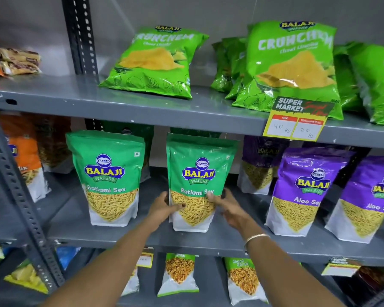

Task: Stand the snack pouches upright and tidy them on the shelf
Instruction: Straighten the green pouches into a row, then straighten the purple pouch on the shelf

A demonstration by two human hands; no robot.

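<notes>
A green Ratlami Sev pouch stands upright at the middle of the grey middle shelf. My left hand grips its lower left side and my right hand grips its lower right side. A second green Ratlami Sev pouch stands upright to its left, apart from it. Two purple Aloo Sev pouches stand upright to the right, with another purple pouch behind them. More green pouches sit half hidden at the back.
Green Crunchem chip bags lean on the upper shelf above a yellow price tag. Orange pouches stand at the left behind a slotted metal upright. Smaller pouches stand on the lower shelf.
</notes>
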